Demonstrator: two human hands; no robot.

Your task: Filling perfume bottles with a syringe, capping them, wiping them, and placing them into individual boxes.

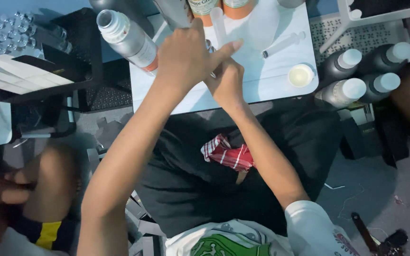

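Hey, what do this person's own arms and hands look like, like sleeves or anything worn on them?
Both arms are bare from the short sleeves down. The left hand and right hand show no gloves, and no rings or watch can be seen. The right sleeve is white, part of a white T-shirt with a green print; the left sleeve is out of view.

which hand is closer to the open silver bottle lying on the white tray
Left. The left hand sits just right of the silver bottle, almost touching its base. The right hand is farther right, behind the left hand from the bottle.
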